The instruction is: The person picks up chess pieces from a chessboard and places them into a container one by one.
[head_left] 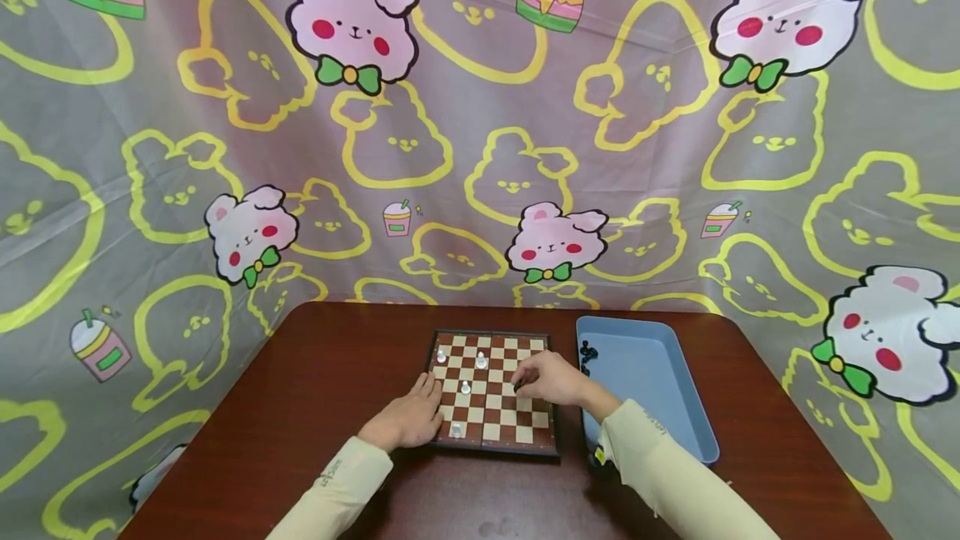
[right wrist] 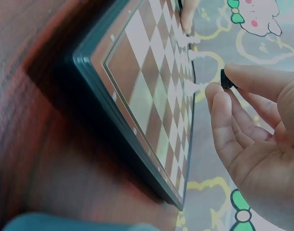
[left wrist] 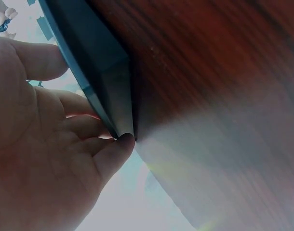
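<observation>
A brown-and-cream chessboard [head_left: 495, 432] with a dark rim lies on the table. My left hand [head_left: 412, 417] rests against the board's left side, its fingers touching the dark rim [left wrist: 96, 57]. Over the right half of the board, my right hand [head_left: 551, 379] pinches a small black chess piece [right wrist: 226, 79] between thumb and fingertips. The piece is mostly covered, so its type cannot be told. Several white chess pieces stand on the board's left half, among them one near the far side [head_left: 481, 362] and one near the front edge [head_left: 456, 430].
To the right of the board sits a blue tray [head_left: 637, 327], with several black chess pieces [head_left: 587, 352] at its left side. A dark object with a yellow patch [head_left: 598, 457] shows partly beside my right sleeve. A patterned curtain [head_left: 465, 190] hangs behind the table.
</observation>
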`<state>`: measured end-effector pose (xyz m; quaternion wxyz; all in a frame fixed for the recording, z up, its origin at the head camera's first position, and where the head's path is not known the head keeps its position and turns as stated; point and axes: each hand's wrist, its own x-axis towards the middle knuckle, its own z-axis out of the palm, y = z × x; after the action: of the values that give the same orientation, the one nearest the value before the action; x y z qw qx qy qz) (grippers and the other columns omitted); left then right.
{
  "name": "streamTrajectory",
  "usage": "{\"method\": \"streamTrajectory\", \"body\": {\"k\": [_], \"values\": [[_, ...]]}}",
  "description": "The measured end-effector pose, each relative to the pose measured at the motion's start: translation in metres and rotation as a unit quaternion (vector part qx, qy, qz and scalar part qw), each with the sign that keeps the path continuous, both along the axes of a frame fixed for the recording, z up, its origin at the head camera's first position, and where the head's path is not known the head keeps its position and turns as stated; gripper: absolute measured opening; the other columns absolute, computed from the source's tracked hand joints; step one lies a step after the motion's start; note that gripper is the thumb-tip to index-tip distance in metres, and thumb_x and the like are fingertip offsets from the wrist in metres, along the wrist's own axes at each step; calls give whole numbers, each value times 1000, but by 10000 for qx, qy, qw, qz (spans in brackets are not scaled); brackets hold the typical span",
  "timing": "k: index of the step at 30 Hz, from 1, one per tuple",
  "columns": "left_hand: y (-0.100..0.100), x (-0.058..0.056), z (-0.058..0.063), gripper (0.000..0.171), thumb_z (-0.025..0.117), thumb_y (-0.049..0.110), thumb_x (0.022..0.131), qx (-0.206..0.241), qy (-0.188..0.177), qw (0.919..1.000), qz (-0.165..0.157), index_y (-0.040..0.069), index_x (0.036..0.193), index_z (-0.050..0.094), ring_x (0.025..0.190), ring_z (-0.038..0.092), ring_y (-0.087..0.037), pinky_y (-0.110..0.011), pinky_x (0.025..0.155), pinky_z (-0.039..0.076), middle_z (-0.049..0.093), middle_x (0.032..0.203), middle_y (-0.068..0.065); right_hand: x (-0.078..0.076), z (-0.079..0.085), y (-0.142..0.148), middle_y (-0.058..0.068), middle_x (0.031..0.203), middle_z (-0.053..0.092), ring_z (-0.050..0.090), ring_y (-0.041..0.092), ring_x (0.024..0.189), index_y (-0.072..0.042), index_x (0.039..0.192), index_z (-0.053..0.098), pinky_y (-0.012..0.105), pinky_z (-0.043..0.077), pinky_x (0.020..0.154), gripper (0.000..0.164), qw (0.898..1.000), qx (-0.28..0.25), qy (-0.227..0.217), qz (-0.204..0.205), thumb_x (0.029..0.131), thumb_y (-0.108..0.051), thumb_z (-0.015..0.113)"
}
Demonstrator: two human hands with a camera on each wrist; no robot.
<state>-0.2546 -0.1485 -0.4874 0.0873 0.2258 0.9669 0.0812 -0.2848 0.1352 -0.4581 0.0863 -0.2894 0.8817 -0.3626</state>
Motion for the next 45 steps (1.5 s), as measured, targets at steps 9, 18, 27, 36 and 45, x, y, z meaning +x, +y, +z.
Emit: {"method": "streamTrajectory", "body": {"k": [9, 18, 27, 36, 45], "values": [[-1, 0, -2, 55, 43, 24, 99, 1, 9, 10000, 6, -9, 142, 34, 141, 15, -36, -45, 107, 28, 21, 151, -25, -3, 10, 16, -2, 95, 66, 62, 15, 81, -6, 97, 71, 32, 50, 65, 14, 9998, -87, 94, -180, 85, -12, 71], [-2, -1, -5, 55, 41, 24, 99, 3, 36, 10000, -33, -9, 142, 33, 141, 14, -37, -45, 107, 28, 21, 151, -25, -9, 20, 36, -4, 89, 67, 62, 14, 78, -7, 100, 71, 33, 50, 66, 16, 9989, -291, 76, -352, 85, -13, 70], [-1, -1, -4, 55, 41, 25, 99, 17, 27, 10000, -30, -8, 142, 33, 141, 14, -36, -45, 107, 28, 20, 151, -25, -13, 25, 52, -2, 88, 66, 56, 16, 74, -6, 100, 71, 33, 46, 61, 15, 9975, -292, -47, -642, 85, -10, 69], [-1, -1, -3, 55, 40, 25, 100, -24, 47, 10000, -52, -8, 143, 32, 141, 13, -36, -45, 107, 28, 20, 151, -25, -16, 23, 72, 0, 90, 65, 58, 19, 73, -5, 103, 70, 34, 47, 63, 18, 9952, -343, -226, -886, 86, -12, 69], [-1, -1, -3, 55, 41, 24, 99, -5, 53, 10000, -50, -9, 142, 32, 141, 14, -37, -45, 107, 29, 21, 151, -25, -23, 21, 96, 5, 96, 65, 59, 17, 80, -5, 103, 70, 45, 51, 72, 18, 9926, -517, -275, -1069, 85, -11, 70]]}}
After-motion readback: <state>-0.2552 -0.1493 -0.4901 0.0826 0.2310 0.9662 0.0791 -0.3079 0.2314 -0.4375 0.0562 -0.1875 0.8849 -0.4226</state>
